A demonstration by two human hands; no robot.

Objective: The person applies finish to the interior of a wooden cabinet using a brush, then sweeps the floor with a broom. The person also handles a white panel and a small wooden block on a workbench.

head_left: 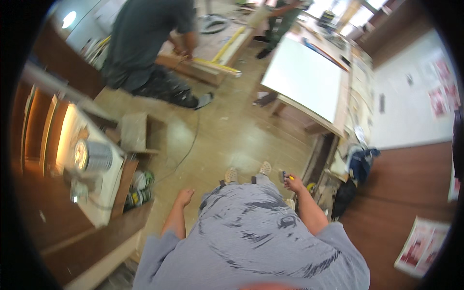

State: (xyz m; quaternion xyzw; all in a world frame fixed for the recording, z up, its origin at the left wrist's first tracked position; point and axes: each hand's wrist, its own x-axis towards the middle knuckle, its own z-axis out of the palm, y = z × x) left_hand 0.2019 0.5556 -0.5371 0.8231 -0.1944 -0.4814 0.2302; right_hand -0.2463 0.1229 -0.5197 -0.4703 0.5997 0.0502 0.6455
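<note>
Printed sheet [422, 246], white with reddish pictures: hanging on the brown panel [382, 188] at right; its lettering is showing too blurred to read. Further reddish sheets [441, 94]: hanging on the white surface above, equally illegible. Large metal can [100, 155]: resting at left, its markings blurring. Shirt [270, 222], grey: bearing a dark brushed print.

Small hand tool [285, 176]: showing a dark grey end and a yellow part; finer detail is blurring. It is sitting in the right hand [294, 184], above the floor [227, 128], near the right shoe [265, 168]; the fingers there are grasping it. Left hand [184, 197]: hanging well apart, fingers curling; whether they are holding anything, cannot tell.
</note>
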